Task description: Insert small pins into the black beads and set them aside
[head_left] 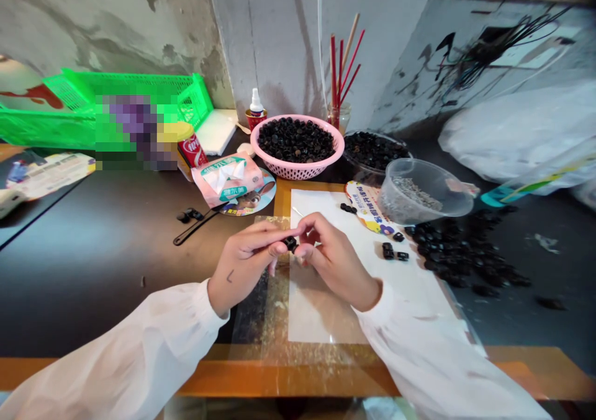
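Note:
A small black plastic part (pixel 291 243) is held above the left edge of a white paper sheet (pixel 321 320). My left hand (pixel 249 258) grips it between thumb and fingers. From the other side my right hand (pixel 338 261) closes on the same part, its index fingertip meeting my left fingers. The fingers cover much of the part, so its exact shape is hidden. To the right of my right hand, a few similar black parts (pixel 388 251) lie on the paper.
Behind the hands stand a pink basket (pixel 298 170) and a clear bowl (pixel 367 174), both full of black pieces. A clear tub (pixel 426 199) holds small metal pieces. Loose black parts (pixel 465 252) are heaped at right. A tissue pack (pixel 228 181) and green crate (pixel 60 131) are at left.

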A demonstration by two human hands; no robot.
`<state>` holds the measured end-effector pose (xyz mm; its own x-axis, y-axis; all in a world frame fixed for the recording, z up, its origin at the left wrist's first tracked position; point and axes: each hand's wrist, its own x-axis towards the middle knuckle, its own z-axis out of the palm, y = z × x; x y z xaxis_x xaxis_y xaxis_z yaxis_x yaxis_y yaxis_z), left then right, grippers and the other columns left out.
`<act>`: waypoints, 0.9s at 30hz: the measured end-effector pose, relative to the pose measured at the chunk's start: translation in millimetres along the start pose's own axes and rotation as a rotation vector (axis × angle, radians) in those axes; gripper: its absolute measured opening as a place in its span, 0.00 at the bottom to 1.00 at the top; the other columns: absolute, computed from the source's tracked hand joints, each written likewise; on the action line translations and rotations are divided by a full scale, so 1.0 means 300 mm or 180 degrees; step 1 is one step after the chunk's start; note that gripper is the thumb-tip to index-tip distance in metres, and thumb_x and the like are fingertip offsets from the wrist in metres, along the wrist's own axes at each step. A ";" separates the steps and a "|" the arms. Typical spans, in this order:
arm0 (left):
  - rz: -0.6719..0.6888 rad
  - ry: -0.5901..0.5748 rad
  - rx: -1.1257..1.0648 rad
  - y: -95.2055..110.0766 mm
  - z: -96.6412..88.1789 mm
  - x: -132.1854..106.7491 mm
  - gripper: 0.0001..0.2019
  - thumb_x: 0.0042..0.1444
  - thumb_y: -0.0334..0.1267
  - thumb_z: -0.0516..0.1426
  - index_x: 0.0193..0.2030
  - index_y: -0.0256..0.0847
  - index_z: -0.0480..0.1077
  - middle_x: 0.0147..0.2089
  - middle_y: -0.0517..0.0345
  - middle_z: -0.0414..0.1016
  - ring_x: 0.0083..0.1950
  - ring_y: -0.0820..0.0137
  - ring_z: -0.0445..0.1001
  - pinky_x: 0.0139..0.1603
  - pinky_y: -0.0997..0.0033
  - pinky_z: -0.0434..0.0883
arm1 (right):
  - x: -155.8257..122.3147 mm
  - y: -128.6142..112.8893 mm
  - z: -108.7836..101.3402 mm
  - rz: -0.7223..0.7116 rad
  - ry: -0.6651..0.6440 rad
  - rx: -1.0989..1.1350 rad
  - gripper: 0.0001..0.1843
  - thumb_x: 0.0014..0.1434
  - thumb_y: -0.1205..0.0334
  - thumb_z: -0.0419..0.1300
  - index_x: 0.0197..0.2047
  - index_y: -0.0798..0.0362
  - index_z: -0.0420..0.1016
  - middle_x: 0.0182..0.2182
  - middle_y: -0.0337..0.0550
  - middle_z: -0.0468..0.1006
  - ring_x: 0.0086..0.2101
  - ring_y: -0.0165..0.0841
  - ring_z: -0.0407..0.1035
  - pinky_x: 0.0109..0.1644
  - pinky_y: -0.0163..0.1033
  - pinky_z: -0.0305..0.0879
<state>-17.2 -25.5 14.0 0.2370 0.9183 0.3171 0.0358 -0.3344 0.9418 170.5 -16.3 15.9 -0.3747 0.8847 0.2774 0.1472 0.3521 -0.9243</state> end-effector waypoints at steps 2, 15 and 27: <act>0.0245 -0.0049 0.0253 0.001 -0.010 0.004 0.13 0.60 0.48 0.62 0.49 0.51 0.81 0.35 0.57 0.66 0.30 0.75 0.68 0.30 0.73 0.70 | 0.005 0.001 -0.012 -0.0314 -0.0444 -0.0193 0.22 0.67 0.39 0.52 0.40 0.50 0.68 0.30 0.37 0.71 0.30 0.30 0.66 0.34 0.35 0.62; 0.0164 0.0270 -0.0153 0.007 -0.001 0.012 0.11 0.47 0.45 0.72 0.39 0.49 0.84 0.34 0.54 0.73 0.34 0.72 0.70 0.30 0.74 0.68 | 0.003 -0.007 -0.006 -0.1127 -0.0309 -0.0517 0.25 0.69 0.40 0.51 0.31 0.51 0.69 0.23 0.34 0.69 0.24 0.27 0.62 0.29 0.32 0.57; 0.0473 -0.0065 -0.0308 0.041 0.020 -0.003 0.18 0.37 0.46 0.75 0.36 0.42 0.84 0.33 0.51 0.81 0.30 0.70 0.77 0.28 0.75 0.76 | -0.026 -0.007 -0.010 -0.2077 0.0548 -0.1648 0.23 0.66 0.48 0.58 0.23 0.50 0.68 0.14 0.32 0.65 0.17 0.25 0.57 0.23 0.35 0.51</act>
<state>-11.3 -31.6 24.7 0.2525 0.8555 0.4520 -0.0945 -0.4431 0.8915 175.9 -23.0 16.7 -0.3917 0.4753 0.7878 0.3659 0.8661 -0.3406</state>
